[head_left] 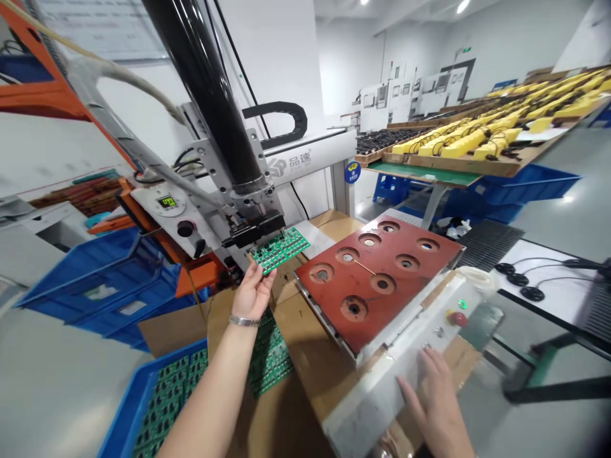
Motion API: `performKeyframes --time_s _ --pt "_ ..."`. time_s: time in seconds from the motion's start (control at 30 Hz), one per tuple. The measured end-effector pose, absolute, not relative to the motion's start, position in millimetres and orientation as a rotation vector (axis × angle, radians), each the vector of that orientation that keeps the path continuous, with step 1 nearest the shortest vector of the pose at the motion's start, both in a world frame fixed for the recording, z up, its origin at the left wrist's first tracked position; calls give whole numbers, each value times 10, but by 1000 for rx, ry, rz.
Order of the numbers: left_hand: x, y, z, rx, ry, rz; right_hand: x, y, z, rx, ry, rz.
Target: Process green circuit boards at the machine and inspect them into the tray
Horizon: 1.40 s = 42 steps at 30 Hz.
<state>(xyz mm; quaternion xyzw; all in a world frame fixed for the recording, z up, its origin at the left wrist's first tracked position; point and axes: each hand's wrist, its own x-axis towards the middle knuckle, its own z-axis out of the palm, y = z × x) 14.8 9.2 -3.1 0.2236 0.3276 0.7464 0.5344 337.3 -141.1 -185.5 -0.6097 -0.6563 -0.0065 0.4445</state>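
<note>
The left hand [254,294] pinches the board [285,248] at its near-left end, length slanting rightward; the farther right hand [436,391], thumb spread, touches the panel [377,388].

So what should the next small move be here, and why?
Probably a light press by the right hand on the control panel: it lies there beside the buttons, while the left hand holds the green circuit board up at the machine head.

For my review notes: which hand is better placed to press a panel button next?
Likely the right hand: it is at the control panel, near the buttons, while the left hand holds the green circuit board, away from the panel.
</note>
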Motion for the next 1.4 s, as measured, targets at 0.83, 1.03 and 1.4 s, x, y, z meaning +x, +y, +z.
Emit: performKeyframes --time_s 0.83,1.03,1.4 --pt "152 185 -4 432 783 1828 3367 -1403 -1838 -1501 -1610 -19" --pt "184 194 18 424 793 1828 3365 -1403 -1846 -1499 -1608 -30" --pt "175 152 8 446 780 1815 3344 -1417 -1818 -1523 -1596 -12"
